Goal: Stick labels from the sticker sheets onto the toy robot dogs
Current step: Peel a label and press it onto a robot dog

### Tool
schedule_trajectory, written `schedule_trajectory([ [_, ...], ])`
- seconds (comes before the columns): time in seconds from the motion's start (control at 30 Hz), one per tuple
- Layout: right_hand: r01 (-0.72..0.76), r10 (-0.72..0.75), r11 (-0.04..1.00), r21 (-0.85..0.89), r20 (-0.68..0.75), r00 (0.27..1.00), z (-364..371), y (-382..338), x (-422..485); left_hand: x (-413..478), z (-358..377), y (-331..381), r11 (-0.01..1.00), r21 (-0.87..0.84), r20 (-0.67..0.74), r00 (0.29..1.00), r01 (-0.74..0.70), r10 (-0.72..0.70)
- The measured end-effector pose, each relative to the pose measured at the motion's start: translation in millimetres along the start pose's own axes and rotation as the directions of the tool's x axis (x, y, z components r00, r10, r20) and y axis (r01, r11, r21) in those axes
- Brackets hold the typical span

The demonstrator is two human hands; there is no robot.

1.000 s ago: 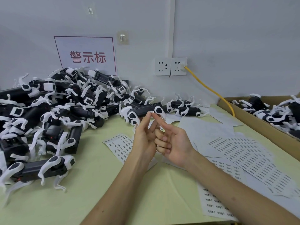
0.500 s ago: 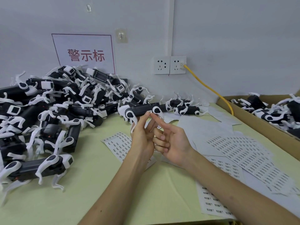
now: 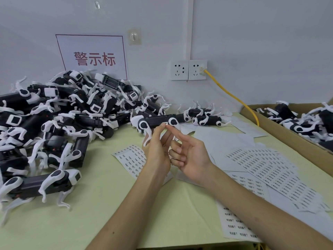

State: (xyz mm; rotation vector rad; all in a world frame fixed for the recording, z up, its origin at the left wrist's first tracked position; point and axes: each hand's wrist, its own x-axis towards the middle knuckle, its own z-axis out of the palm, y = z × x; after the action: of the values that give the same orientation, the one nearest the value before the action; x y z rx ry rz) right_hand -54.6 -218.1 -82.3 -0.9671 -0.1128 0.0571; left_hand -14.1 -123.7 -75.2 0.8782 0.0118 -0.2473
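Observation:
My left hand (image 3: 158,148) is raised over the table middle, its thumb and finger pinching a tiny white label (image 3: 165,123). My right hand (image 3: 189,154) faces it, index finger stretched out to touch the label, the other fingers curled. Just behind the fingertips lies a black-and-white toy robot dog (image 3: 155,122). Several more dogs form a big pile (image 3: 72,112) at the left, and one dog (image 3: 45,183) stands apart at the front left. Sticker sheets lie under my hands (image 3: 131,159), to the right (image 3: 270,168) and at the near edge (image 3: 237,226).
A cardboard box (image 3: 281,130) at the right holds more toy dogs (image 3: 306,120). A yellow cable (image 3: 234,98) runs from the wall socket (image 3: 197,69) down behind the box. A sign (image 3: 93,56) hangs on the wall above the pile.
Both hands stay together at the table middle; the fingertips have shifted slightly at the label. The view moved a little.

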Motion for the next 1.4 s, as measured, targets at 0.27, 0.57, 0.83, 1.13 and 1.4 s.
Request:
schedule_trajectory([
  [0.27,-0.012,0.012,1.000,-0.025,-0.004,1.000,-1,1,1,5,3,-4,0.990,-0.036,-0.162,0.978,-0.137,0.130],
  [0.57,-0.026,0.027,0.998,-0.063,0.011,1.000,-2,4,5,12,2,-8,0.963,-0.103,-0.290,0.934,-0.247,0.209],
  [0.83,-0.027,0.029,0.998,-0.062,0.024,0.999,-4,8,7,14,1,-9,0.966,-0.063,-0.335,0.917,-0.249,0.215],
  [1.13,-0.017,0.017,1.000,0.001,-0.036,0.999,-5,9,8,16,-2,-7,0.949,-0.091,-0.381,0.891,-0.302,0.247],
  [1.4,0.093,-0.072,0.992,0.082,-0.235,0.969,-21,-10,11,25,-16,7,0.946,-0.266,-0.311,0.945,-0.186,0.099],
])
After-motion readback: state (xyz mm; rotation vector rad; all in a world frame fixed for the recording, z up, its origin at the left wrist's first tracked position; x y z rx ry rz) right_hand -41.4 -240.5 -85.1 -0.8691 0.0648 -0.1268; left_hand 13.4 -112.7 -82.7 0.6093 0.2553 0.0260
